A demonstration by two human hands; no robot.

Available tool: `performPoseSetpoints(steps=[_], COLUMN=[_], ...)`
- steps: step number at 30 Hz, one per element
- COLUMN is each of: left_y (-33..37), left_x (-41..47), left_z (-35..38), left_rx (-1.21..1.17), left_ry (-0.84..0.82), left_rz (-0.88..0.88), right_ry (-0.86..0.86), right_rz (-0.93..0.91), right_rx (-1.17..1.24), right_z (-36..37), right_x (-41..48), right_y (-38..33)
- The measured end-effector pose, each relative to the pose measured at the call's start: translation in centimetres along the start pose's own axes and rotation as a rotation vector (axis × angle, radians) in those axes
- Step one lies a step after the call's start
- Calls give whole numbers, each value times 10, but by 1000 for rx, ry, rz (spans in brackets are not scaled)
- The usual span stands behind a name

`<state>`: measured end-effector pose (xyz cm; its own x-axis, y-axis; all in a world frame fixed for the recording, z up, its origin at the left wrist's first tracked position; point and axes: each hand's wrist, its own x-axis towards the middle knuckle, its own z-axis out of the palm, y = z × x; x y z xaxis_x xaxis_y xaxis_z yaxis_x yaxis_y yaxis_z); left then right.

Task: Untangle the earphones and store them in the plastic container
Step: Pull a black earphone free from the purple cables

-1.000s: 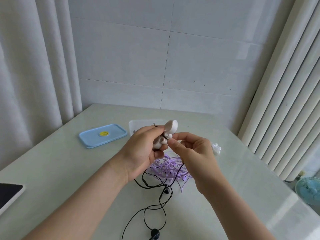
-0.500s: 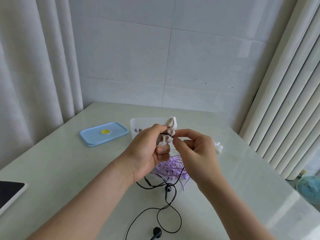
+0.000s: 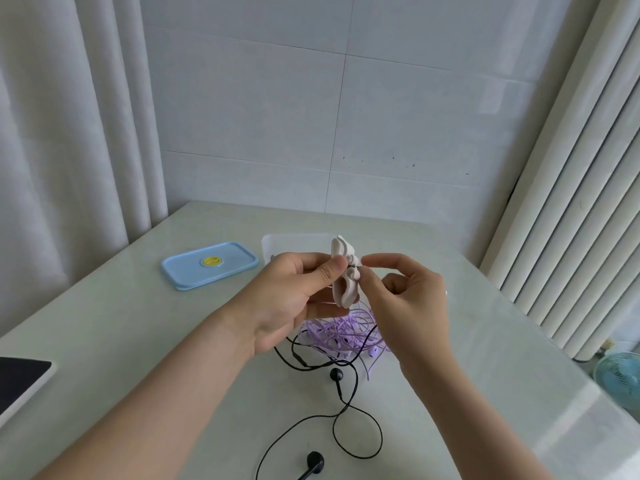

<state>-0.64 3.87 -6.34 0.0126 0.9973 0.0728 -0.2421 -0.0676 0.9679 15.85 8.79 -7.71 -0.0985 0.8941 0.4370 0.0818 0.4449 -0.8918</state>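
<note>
A pale table (image 3: 502, 341) meets a tiled wall (image 3: 259, 116). The left hand (image 3: 287, 299) and right hand (image 3: 408, 299) pinch a white clip (image 3: 348, 285), mostly hiding the clear container (image 3: 291, 241).

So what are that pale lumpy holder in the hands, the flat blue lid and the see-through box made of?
Pale lumpy holder: probably soft silicone or rubber; matte, with rounded folds and no glare.
Flat blue lid: looks like hard plastic, smooth with a slight sheen and a moulded rim.
See-through box: translucent plastic by the look of it, with frosted, milky walls.
</note>
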Motion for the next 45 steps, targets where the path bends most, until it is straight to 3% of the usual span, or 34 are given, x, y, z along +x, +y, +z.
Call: performPoseSetpoints(steps=[3, 8, 12, 14, 22, 26, 34, 41, 45], left_y=[4, 1, 3, 5, 2, -4, 0, -7, -5], left_x=[0, 2, 4, 3, 5, 9, 5, 5, 2], left_z=[-7, -10, -11, -11, -13, -17, -12, -14, -13], left_rx=[-44, 86, 48, 71, 128, 447, 342, 281, 275], left_ry=[-33, 7, 55, 90, 305, 447, 218, 32, 38], left_rz=[8, 62, 113, 135, 139, 227, 141, 134, 157], right_ry=[-11, -97, -233, -254, -440, -450, -394, -373, -343], right_rz=[27, 28, 238, 269, 7, -96, 100, 139, 150], right_rx=[7, -193, -27, -56, -302, -192, 298, 329, 320], right_z=[-5, -1, -4, -6, -3, -3, -11, -13, -11], right_x=[1, 0, -3, -2, -10, -11, -5, 0, 1], right_y=[-2, -3, -11, -12, -14, -16, -23, -24, -23])
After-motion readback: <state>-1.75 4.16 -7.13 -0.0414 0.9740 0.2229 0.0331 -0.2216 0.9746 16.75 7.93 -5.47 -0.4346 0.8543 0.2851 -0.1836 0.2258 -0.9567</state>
